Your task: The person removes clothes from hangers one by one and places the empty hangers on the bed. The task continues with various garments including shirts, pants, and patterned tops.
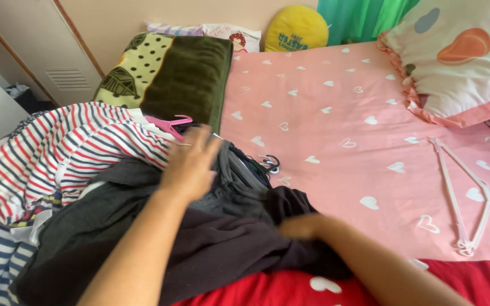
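Observation:
My left hand lies flat with fingers spread on top of a heap of clothes, touching a grey garment near a red, white and navy striped shirt. My right hand is blurred and pushed into a dark brown-black garment at the heap's right edge; its fingers are hidden in the cloth. A pink hanger sticks out just beyond my left hand, and dark hanger hooks poke out to its right.
The bed has a pink sheet with white hearts and a red heart blanket at the near edge. A white hanger lies on the right. A folded green and yellow blanket, several pillows and a yellow cushion line the far side.

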